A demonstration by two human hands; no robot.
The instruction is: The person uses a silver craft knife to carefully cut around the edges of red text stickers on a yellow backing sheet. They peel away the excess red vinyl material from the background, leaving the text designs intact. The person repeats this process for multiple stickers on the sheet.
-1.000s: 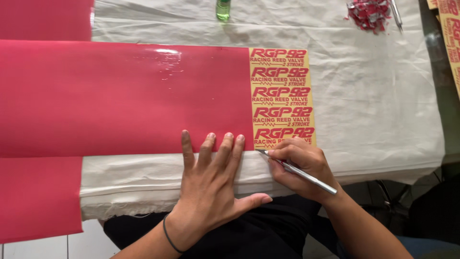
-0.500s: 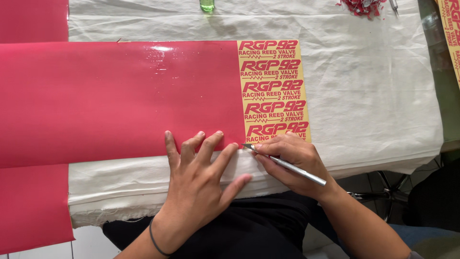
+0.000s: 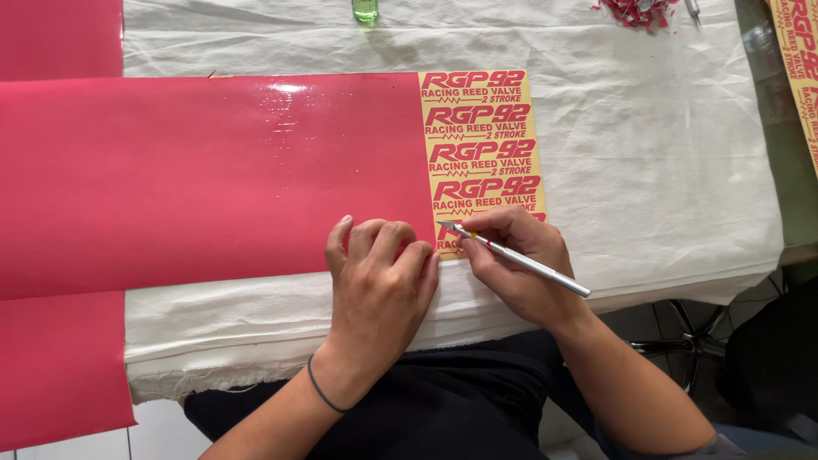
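A long red vinyl sheet [image 3: 213, 170] lies across the cloth-covered table [image 3: 665, 153]. Its right end is a yellow backing strip with rows of red cut lettering [image 3: 479, 145]. My left hand [image 3: 379, 281] rests with curled fingers on the sheet's near edge, just left of the strip. My right hand [image 3: 520, 264] grips a slim silver craft knife [image 3: 520, 260] like a pen. The blade tip touches the lowest row of lettering, at the strip's left edge, close to my left fingertips.
A small green bottle [image 3: 365, 10] stands at the table's far edge. A heap of red vinyl scraps [image 3: 635, 10] lies at the far right, with more yellow sticker strips [image 3: 803, 60] along the right edge. The red sheet hangs off the table at left.
My left hand moved right and its spread fingers curled in at the sheet's edge. My right hand lifted the knife tip up the strip, from the bottom corner onto the lowest lettering row.
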